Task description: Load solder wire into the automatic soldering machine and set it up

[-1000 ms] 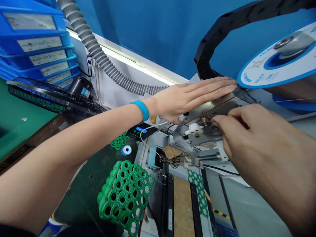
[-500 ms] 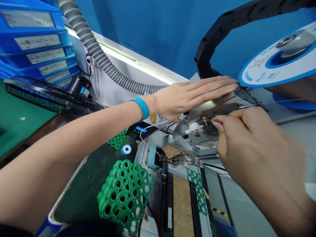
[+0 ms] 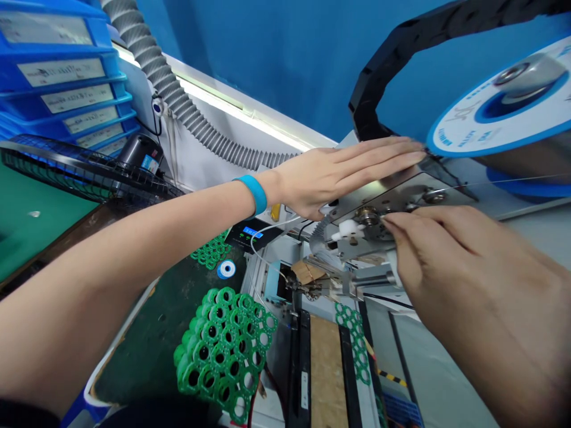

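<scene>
My left hand [image 3: 339, 172] lies flat and open on top of a metal wire-feeder head [image 3: 392, 191], fingers stretched toward a large blue-and-white solder spool [image 3: 499, 119]. A blue band [image 3: 255, 193] is on that wrist. My right hand [image 3: 464, 267] is closed in a pinch at the feeder's front, fingertips beside the brass roller [image 3: 368, 215] and a white knob [image 3: 348, 229]. A thin wire [image 3: 504, 181] runs from the spool side to the pinching fingertips.
A black cable chain [image 3: 401, 47] arches over the feeder. Below lie a stack of green ring-shaped circuit panels [image 3: 227, 351] and a small wire spool [image 3: 226, 268]. A grey ribbed hose [image 3: 178, 95], blue bins [image 3: 57, 77] and a fan grille [image 3: 80, 169] are at left.
My right hand has slid slightly left and up along the feeder front, its fingertips now closer to the brass roller. My left hand has stayed flat on the feeder top.
</scene>
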Motion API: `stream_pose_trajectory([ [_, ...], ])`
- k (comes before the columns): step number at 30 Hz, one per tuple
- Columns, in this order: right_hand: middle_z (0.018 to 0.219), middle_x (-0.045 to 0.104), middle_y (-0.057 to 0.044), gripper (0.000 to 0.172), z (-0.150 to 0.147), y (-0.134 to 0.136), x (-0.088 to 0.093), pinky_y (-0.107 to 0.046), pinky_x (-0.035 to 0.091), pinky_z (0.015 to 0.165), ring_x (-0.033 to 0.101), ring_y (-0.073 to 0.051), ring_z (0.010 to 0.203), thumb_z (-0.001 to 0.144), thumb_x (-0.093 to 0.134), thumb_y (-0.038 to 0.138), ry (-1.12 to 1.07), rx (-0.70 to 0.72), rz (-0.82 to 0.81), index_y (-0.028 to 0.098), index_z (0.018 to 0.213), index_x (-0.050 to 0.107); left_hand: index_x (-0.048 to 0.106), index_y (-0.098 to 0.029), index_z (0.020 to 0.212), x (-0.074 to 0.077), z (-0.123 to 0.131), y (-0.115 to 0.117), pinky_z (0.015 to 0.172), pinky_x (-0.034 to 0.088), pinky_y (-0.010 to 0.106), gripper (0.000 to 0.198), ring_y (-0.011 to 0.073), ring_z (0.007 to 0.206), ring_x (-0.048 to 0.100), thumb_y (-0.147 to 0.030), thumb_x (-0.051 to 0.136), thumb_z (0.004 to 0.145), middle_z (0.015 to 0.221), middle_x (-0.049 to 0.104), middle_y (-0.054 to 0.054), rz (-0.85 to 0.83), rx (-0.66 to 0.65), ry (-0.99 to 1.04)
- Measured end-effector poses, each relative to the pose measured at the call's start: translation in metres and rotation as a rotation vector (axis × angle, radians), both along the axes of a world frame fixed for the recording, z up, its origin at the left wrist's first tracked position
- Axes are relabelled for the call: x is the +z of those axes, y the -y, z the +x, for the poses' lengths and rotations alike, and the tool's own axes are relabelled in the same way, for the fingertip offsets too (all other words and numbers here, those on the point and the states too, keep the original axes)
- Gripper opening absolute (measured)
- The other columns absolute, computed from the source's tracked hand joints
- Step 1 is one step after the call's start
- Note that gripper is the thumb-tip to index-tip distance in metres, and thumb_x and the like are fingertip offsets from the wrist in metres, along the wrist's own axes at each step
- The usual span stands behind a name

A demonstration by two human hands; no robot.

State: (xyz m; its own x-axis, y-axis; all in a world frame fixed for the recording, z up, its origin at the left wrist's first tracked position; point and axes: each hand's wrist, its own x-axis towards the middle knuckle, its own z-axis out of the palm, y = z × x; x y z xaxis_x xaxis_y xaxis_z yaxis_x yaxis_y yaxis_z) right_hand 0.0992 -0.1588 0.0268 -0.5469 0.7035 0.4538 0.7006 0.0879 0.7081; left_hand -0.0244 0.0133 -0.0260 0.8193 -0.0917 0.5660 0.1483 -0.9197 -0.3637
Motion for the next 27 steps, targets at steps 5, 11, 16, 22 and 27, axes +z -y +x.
stream_pose_trajectory([
  [5, 0.082, 0.057, -0.005, 0.014, 0.001, -0.001, 0.0, -0.024, 0.032, 0.051, 0.049, -0.017, 0.068, 0.085, 0.043, 0.018, 0.016, -0.048, 0.016, 0.017, 0.088, 0.057, -0.014, 0.006, 0.137, 0.001, -0.001, 0.0, 0.106, 0.027, 0.043, 0.084, 0.0347, 0.135, -0.003, -0.038, 0.031, 0.08, 0.149, -0.018, 0.015, -0.008, 0.005, -0.012],
  [11, 0.074, 0.049, -0.005, 0.021, -0.002, -0.007, 0.004, -0.025, 0.023, 0.043, 0.041, -0.018, 0.063, 0.081, 0.037, 0.01, 0.032, -0.056, -0.052, 0.017, 0.081, 0.057, -0.013, 0.006, 0.137, 0.002, -0.002, 0.001, 0.108, 0.025, 0.04, 0.084, 0.034, 0.135, -0.006, -0.04, 0.03, 0.081, 0.147, -0.023, 0.014, -0.015, -0.01, -0.013],
  [16, 0.07, 0.049, -0.005, 0.022, -0.002, -0.01, 0.003, -0.025, 0.02, 0.042, 0.041, -0.018, 0.066, 0.082, 0.038, 0.009, 0.046, -0.033, -0.045, 0.016, 0.077, 0.058, -0.015, 0.005, 0.137, 0.0, -0.001, -0.001, 0.108, 0.024, 0.04, 0.082, 0.034, 0.135, -0.007, -0.041, 0.026, 0.083, 0.145, -0.03, 0.011, -0.019, -0.025, -0.003],
  [22, 0.069, 0.051, -0.003, 0.015, 0.001, -0.01, -0.003, -0.025, 0.023, 0.042, 0.04, -0.017, 0.065, 0.085, 0.044, 0.016, 0.021, -0.006, 0.012, 0.016, 0.079, 0.058, -0.013, 0.005, 0.138, 0.001, -0.001, 0.0, 0.108, 0.023, 0.041, 0.081, 0.0344, 0.134, -0.01, -0.043, 0.024, 0.084, 0.145, -0.029, 0.013, -0.041, -0.024, -0.016],
  [27, 0.073, 0.053, -0.005, 0.015, -0.001, -0.006, -0.005, -0.025, 0.026, 0.044, 0.043, -0.018, 0.067, 0.086, 0.045, 0.019, 0.047, -0.062, 0.029, 0.016, 0.079, 0.058, -0.014, 0.008, 0.136, 0.004, -0.002, 0.002, 0.106, 0.025, 0.041, 0.082, 0.0338, 0.133, -0.01, -0.041, 0.028, 0.084, 0.147, -0.022, 0.017, -0.022, -0.013, -0.043],
])
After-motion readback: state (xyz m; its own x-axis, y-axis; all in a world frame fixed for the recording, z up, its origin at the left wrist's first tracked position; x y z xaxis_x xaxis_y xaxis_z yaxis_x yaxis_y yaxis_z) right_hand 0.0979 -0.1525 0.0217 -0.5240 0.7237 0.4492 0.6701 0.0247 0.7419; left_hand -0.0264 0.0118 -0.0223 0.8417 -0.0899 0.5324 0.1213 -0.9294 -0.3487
